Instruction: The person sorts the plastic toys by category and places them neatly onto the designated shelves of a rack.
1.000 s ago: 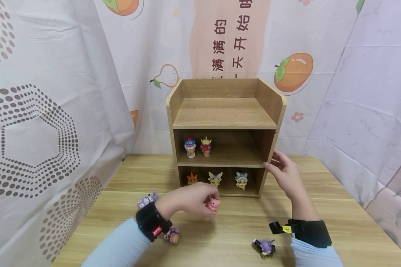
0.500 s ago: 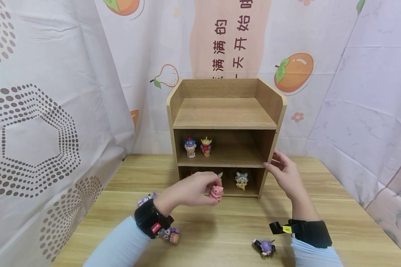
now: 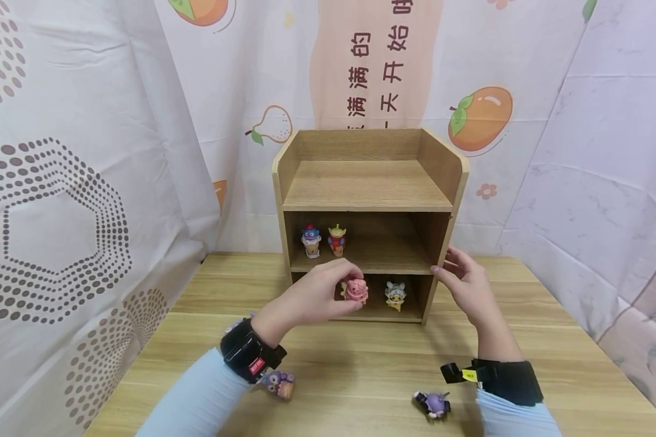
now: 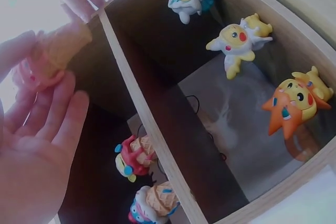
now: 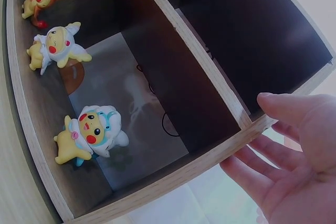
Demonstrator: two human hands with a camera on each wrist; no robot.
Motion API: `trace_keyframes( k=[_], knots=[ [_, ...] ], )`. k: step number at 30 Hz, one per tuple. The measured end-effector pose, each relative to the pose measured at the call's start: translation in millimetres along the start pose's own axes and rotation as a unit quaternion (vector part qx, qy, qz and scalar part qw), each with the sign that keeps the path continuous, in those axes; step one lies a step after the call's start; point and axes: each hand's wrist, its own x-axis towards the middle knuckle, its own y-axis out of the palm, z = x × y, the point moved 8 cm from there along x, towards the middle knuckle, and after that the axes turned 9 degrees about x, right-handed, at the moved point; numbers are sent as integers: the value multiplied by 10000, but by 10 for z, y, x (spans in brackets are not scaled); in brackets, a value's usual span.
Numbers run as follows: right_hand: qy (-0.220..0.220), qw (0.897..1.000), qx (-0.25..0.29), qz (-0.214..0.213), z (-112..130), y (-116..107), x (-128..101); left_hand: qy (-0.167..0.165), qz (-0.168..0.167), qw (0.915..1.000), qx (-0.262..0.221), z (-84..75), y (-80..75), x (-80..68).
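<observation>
My left hand holds a pink ice-cream-cone figurine between thumb and fingers, in front of the shelf at the middle board's height. Its cone base shows in the left wrist view. At the wooden shelf's right side, my right hand rests with the thumb on the front edge and relaxed fingers by the outer face. Two cone figurines, one blue and one red with a green head, stand left in the middle compartment. Below are yellow figurines in white, grey-white and orange hoods.
On the wooden table, a purple figurine with a cone lies near my left forearm, and another is mostly hidden behind that wrist. A purple-and-black figurine lies front right. Printed curtains hang behind and beside.
My left hand has risen and moved forward from low over the table to the shelf front, carrying the pink figurine. It now covers the lower compartment's left part. The right hand stays put.
</observation>
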Motion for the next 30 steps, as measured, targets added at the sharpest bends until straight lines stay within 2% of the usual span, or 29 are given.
trace_keyframes(
  k=[5,9,20,30],
  knots=[
    [9,10000,-29,-13,-2,-3,-5,163,-607,9978,220,-32,-97,48],
    [3,10000,-78,-23,-2,-3,-4,108,-843,9958,337,-14,-132,79],
    [-31,10000,-70,-9,1,-6,0,-158,-1170,9910,627,44,-224,202],
    [-57,10000,-56,-21,-10,-13,3,-227,-1057,9898,930,73,-250,358]
  ],
)
